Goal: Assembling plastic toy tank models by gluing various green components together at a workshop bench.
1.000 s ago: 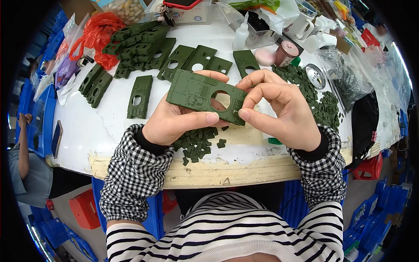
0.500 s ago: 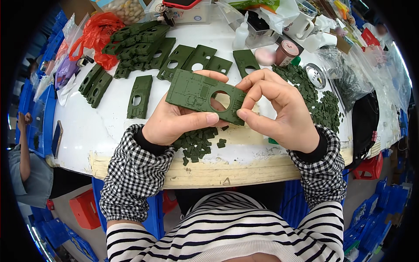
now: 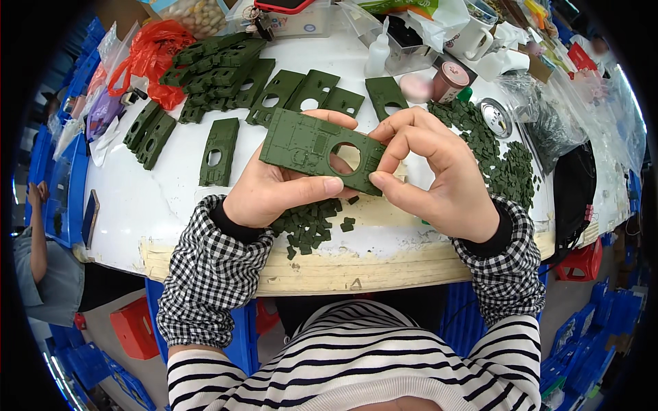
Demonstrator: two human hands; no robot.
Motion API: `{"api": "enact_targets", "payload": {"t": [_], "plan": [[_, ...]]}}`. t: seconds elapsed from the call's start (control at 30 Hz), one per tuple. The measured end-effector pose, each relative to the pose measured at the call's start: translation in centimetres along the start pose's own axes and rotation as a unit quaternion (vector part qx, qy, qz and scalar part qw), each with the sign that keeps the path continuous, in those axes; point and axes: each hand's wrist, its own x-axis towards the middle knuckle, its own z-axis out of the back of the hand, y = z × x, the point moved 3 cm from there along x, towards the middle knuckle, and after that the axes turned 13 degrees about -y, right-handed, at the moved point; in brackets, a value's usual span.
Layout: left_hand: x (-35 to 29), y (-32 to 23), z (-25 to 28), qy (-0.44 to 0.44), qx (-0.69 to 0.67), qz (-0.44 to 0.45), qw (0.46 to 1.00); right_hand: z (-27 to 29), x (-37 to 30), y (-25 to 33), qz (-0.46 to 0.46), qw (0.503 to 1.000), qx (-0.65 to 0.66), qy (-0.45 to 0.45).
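A: "How much is done?"
B: "One green shell point(image 3: 295, 140) is up in both hands, so I think it's not finished. More shells point(image 3: 223, 75) lie at ten o'clock from it. I can't tell if they're done. Loose green bits point(image 3: 308, 229) lie on the bench point(image 3: 137, 216) at six o'clock, so lots looks left."
A: "Where's the shell from each hand?"
B: "Two o'clock from the left hand point(image 3: 264, 195). That one pinches it, thumb in front, fingers behind. Nine o'clock from the right hand point(image 3: 449, 175). Its fingertips touch the shell's end, but I can't tell if they're pinching anything."
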Motion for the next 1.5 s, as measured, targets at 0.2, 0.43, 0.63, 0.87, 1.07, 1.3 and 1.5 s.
{"api": "enact_targets", "payload": {"t": [0.2, 0.43, 0.63, 0.87, 1.07, 1.3, 1.5], "plan": [[0.0, -0.6, 0.0, -0.039, -0.078, -0.045, 0.995, 0.0, 0.2, 1.4, 0.076, 0.993, -0.065, -0.058], [-0.1, -0.5, 0.0, -0.046, -0.044, -0.045, 0.997, -0.2, 0.1, 1.3, 0.145, 0.974, -0.143, -0.096], [0.0, -0.6, 0.2, -0.038, -0.092, -0.051, 0.994, -0.1, -0.1, 1.6, 0.2, 0.953, -0.202, -0.105], [0.1, -0.2, 0.5, -0.037, -0.039, -0.086, 0.995, -0.6, -0.2, 1.5, 0.13, 0.974, -0.152, -0.107], [0.2, 0.1, 0.8, -0.022, 0.007, -0.108, 0.994, -0.7, -0.4, 1.2, 0.101, 0.982, -0.109, -0.117], [0.1, -0.1, 0.8, -0.018, 0.019, -0.12, 0.992, -0.8, -0.4, 1.2, 0.095, 0.984, -0.099, -0.112], [0.1, 0.0, 0.7, -0.019, 0.018, -0.123, 0.992, -0.8, -0.4, 1.1, 0.089, 0.987, -0.087, -0.103]]}}
